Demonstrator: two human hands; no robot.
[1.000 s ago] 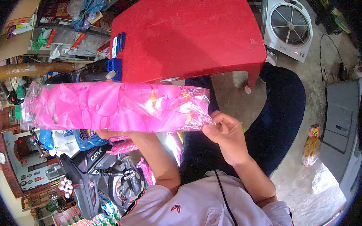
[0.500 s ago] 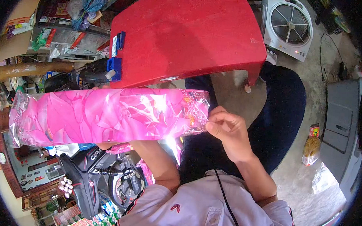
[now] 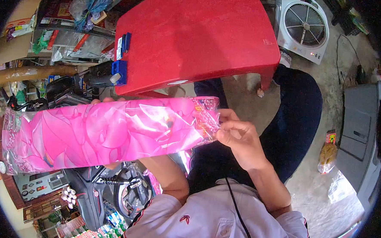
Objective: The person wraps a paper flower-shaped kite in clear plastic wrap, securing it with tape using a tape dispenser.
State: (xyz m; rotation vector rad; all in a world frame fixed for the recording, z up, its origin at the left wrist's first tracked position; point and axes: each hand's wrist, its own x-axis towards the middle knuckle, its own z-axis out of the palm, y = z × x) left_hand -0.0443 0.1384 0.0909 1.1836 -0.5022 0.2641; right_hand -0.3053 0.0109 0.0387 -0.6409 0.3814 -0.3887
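Note:
A long pink package (image 3: 99,131) with a petal pattern, wrapped in clear crinkled plastic, spans the left and middle of the head view, tilted with its right end higher. My left hand (image 3: 107,100) supports it from behind and below; mostly hidden, only some fingertips show over its far edge and a bit of hand under its near edge. With thumb and fingers closed together, my right hand (image 3: 236,136) pinches the gathered plastic at the package's right end. What is inside the wrapping cannot be made out.
A red plastic table (image 3: 194,37) stands ahead, with blue items (image 3: 120,70) at its left edge. A white box fan (image 3: 305,28) is at the far right. A motorbike (image 3: 92,191) stands lower left, shelves (image 3: 70,26) upper left, and a grey cabinet (image 3: 358,132) right.
The package's left end has dropped and swung toward me, so it slants more. My left fingertips now show over its far edge. My right hand stays at the right end, pinching the plastic.

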